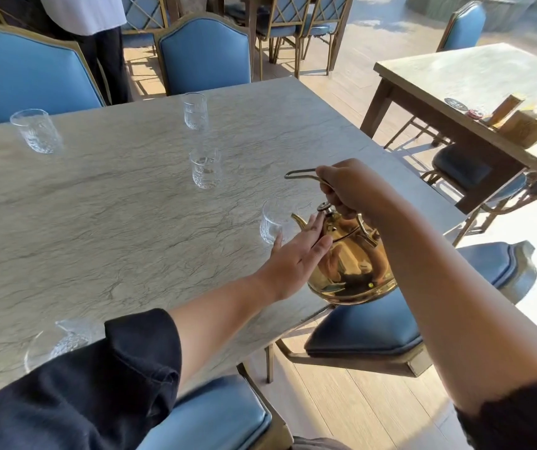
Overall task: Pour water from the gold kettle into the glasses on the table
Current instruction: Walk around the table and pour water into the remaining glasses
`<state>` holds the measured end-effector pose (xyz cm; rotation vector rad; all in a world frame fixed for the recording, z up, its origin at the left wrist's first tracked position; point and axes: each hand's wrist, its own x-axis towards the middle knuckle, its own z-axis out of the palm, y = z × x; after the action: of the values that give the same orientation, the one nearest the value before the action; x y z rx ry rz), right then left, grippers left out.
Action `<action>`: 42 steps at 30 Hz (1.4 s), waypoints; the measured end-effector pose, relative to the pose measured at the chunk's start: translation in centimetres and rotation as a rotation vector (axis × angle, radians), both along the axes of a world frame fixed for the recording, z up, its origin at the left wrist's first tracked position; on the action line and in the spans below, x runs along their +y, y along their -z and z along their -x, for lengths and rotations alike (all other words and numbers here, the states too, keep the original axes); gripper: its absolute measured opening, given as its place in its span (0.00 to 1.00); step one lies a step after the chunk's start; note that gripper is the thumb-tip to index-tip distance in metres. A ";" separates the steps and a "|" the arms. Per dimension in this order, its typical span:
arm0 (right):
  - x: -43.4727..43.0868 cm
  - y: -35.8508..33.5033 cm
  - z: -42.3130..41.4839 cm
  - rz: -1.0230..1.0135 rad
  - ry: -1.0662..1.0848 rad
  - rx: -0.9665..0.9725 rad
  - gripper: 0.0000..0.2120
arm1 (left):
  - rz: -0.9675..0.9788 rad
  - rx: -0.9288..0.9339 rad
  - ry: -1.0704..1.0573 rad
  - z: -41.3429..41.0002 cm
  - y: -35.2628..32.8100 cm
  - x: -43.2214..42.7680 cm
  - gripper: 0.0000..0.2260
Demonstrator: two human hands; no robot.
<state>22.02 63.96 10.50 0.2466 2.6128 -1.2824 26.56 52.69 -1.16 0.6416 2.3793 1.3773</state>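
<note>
The gold kettle (355, 271) hangs in the air right of centre in the frame, over the right edge of the marble-patterned table (114, 222), tipped toward the left. The right hand (351, 190) comes in from the lower right and grips the kettle's looped handle (299, 173), fingers curled round it. The left hand (296, 258) reaches in from the lower left with its fingers straight and together. It lies along the kettle's left side, and its fingertips (319, 220) touch the lid just below the lid knob (325, 208).

The kettle's spout (299, 220) points at the glass at the spout (273, 222), which stands on the table just left of it, with the spout's tip at its rim. Whether water is running cannot be told. The middle glass (206, 168) stands up and to the left of that one and holds some water. The far glass (194, 111) stands near the table's top edge, and the upper-left glass (36, 131) well to its left. The lower-left glass (62, 339) is partly hidden behind the dark sleeve (114, 384).

Blue padded chairs (205, 50) line the top edge of the table, and another blue seat (364, 326) lies below the kettle. A second table (455, 73) at the upper right carries a wooden holder (520, 125). A standing person (98, 34) is at the top left.
</note>
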 end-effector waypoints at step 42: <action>-0.9 -0.8 0.4 -0.143 -0.066 0.019 0.20 | -0.036 -0.015 -0.016 0.4 0.3 0.2 0.27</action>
<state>21.59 63.03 11.28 0.1701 2.7078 -1.0836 26.19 52.84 -1.48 0.6215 2.3579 1.4297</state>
